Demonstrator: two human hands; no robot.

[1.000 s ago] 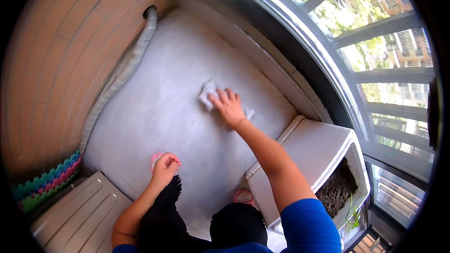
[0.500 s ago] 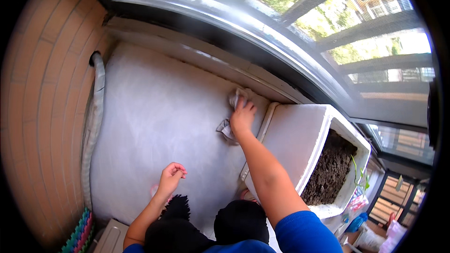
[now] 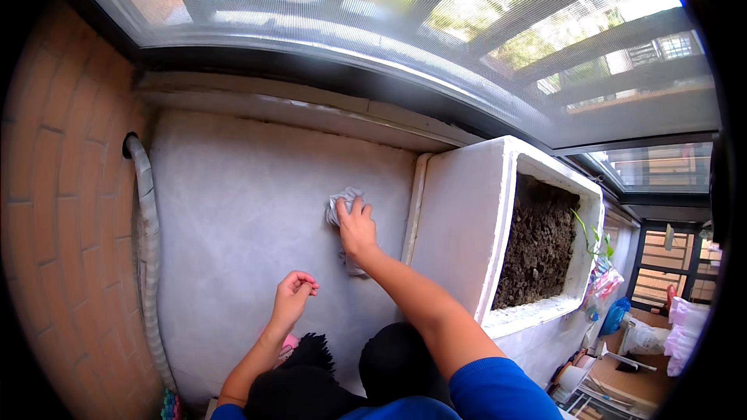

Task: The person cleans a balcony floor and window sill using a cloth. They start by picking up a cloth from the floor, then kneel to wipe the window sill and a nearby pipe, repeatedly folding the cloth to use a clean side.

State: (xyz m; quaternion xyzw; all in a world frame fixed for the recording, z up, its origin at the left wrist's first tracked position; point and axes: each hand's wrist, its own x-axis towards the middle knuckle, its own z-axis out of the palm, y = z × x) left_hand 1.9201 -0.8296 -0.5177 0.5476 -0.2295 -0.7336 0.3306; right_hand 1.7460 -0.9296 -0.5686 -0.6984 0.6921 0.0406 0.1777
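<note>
A crumpled grey-white cloth (image 3: 338,204) lies under my right hand (image 3: 359,232), pressed against the pale grey surface (image 3: 233,210) below the window. My fingers are closed over its upper part, and another fold of it shows beneath the wrist. Lower and to the left, my left hand (image 3: 294,295) hovers in front of that surface with its fingers curled in. Nothing shows in the left hand.
To the right stands a white foam box (image 3: 467,218) filled with dark soil (image 3: 541,241), a thin green plant (image 3: 595,237) at its edge. A wrapped pipe (image 3: 148,218) runs down beside the brick wall (image 3: 70,210) on the left. A barred window (image 3: 373,8) spans the top.
My right hand has slid the cloth left, away from the corner by the foam box. My left hand keeps its curled shape. The whole view has turned and shifted.
</note>
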